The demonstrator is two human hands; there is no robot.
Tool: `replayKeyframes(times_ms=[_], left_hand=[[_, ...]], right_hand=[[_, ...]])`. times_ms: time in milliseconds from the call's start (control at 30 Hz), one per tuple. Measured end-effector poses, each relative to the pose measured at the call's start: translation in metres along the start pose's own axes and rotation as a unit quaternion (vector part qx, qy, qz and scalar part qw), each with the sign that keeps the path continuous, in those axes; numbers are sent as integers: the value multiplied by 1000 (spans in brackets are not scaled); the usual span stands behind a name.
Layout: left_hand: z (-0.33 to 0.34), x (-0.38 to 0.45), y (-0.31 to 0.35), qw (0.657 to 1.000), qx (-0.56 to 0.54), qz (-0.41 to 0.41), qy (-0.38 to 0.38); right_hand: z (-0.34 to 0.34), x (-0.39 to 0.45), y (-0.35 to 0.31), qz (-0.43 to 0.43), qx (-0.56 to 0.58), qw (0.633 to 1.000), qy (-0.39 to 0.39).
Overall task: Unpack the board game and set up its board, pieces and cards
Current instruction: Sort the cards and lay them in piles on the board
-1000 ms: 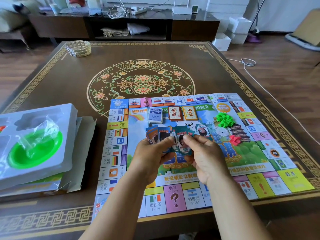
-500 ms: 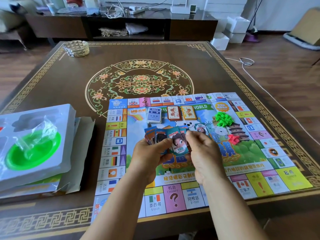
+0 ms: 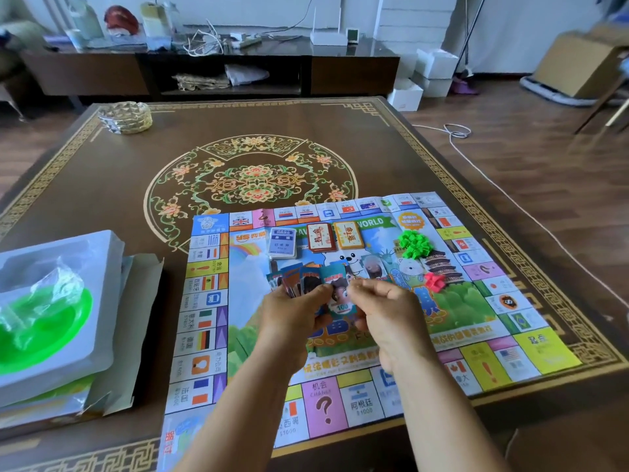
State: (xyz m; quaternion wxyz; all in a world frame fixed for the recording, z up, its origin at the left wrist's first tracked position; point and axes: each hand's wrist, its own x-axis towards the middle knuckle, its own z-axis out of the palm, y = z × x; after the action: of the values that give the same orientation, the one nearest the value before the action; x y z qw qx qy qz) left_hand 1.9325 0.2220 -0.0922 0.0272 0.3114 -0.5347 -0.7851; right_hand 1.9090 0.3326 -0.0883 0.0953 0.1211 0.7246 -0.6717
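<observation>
Above the middle of the game board (image 3: 218,335), a person's left hand (image 3: 292,315) grips fanned play-money notes (image 3: 306,281) while the right hand (image 3: 384,311) pinches the front note; peeling singly should prevent doubles.

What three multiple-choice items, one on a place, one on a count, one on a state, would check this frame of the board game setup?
1. Where is the pile of green pieces?
A. in the plastic tray
B. on the board's far right part
C. on the floor

2. How many card decks lie in a row on the board?
A. one
B. three
C. five

3. What is the left hand doing?
A. lying flat on the table
B. holding a fan of paper bills
C. lifting the tray

Answers: 1 B, the pieces sit on the board beyond the red pieces. 2 B, a blue-white deck, a red deck and a yellow deck. 3 B, its fingers curl round the bills, which the right hand also pinches.
</observation>
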Motion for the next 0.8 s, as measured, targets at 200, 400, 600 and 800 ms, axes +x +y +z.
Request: replayKeyframes(times_ms=[200, 400, 600, 800], left_hand=[[17, 10, 10, 999, -46, -27, -10], [3, 14, 12, 993, -63, -68, -75], [-9, 11, 8, 992, -65, -66, -82], [-13, 2, 6, 995, -70, -68, -35]], right_hand=[[-16, 48, -5, -49, -121, 986, 104], [-18, 85, 8, -50, -277, 948, 150], [-14, 90, 17, -105, -447, 870, 179], [-8, 41, -8, -101, -219, 970, 22]])
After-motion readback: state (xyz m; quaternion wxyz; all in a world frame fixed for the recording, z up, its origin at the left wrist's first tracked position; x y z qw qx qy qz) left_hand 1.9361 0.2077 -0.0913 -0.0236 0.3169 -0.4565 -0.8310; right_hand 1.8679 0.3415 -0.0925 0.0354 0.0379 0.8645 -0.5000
